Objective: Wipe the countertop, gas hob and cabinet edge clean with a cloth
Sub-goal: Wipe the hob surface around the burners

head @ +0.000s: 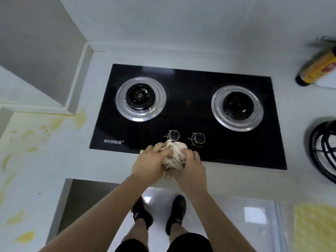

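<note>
Pale grey bench (54, 160) fills most of the view, with yellowish stains down its left side and more at the near right. Set into it is the black glass hob (190, 113), two burners far and two knobs near. Off to the right there's a yellow-labelled bottle (316, 70) lying down and a black wire thing I can't identify.

Both hands meet at the hob's near edge, left hand (149, 162) and right hand (190, 166) each with a curled grip round the bunched cream cloth (175, 153).

That cloth looks soft, light and floppy, so I'd take a fistful mid-bundle. Glass is probably slick; the knobs will likely snag it.
</note>
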`<state>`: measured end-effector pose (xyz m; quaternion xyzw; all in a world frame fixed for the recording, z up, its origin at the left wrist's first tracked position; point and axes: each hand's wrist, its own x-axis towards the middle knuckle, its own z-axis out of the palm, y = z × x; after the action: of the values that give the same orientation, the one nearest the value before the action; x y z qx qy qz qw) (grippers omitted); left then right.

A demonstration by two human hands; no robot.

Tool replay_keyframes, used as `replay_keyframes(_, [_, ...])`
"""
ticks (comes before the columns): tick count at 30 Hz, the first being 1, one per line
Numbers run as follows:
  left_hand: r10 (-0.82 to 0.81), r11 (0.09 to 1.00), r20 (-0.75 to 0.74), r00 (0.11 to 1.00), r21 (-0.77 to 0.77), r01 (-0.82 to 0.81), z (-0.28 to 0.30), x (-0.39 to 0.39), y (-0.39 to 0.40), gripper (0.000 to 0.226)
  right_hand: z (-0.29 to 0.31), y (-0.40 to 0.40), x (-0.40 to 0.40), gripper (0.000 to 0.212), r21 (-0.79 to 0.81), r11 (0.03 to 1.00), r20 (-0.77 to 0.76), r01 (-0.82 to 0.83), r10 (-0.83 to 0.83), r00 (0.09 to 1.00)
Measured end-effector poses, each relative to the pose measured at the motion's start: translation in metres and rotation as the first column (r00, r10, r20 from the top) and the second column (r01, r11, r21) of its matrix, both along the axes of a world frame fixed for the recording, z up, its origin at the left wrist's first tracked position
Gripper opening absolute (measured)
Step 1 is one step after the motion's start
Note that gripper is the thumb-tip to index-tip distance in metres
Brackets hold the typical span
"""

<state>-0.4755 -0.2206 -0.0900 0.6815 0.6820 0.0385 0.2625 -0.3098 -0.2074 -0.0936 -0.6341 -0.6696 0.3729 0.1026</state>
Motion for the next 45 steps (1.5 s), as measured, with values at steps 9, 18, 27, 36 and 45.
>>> replay_keyframes(9, [0.356,0.929,0.07,0.932,0.081,-0.361,-0.006,-0.137,-0.047,0.039,0.0,-0.006,-0.16,0.061,0.042,0.979,0.02,-0.2,0.199,0.98])
replay_keyframes(18, [0.558,0.828,0.085,0.825,0.01,-0.561,0.016,-0.264,-0.062,0.033,0.003,-0.015,-0.301,0.061,0.02,0.949,-0.036,-0.314,0.315,0.949])
replay_keyframes(27, [0.371,0.845,-0.429,0.824,-0.213,-0.491,0.05,-0.304,-0.054,0.053,0.011,-0.02,-0.334,0.06,0.048,0.938,-0.216,-0.343,0.345,0.913])
replay_keyframes(36, [0.189,0.908,0.149,0.971,0.351,-0.231,0.121,-0.127,0.024,0.04,0.081,0.025,-0.157,0.025,0.106,0.993,-0.324,0.045,-0.008,0.946])
replay_keyframes(45, [-0.089,0.963,0.194,0.977,0.266,0.035,0.152,0.151,0.103,0.041,0.108,0.05,0.135,0.01,0.054,0.922,-0.359,0.383,-0.34,0.869])
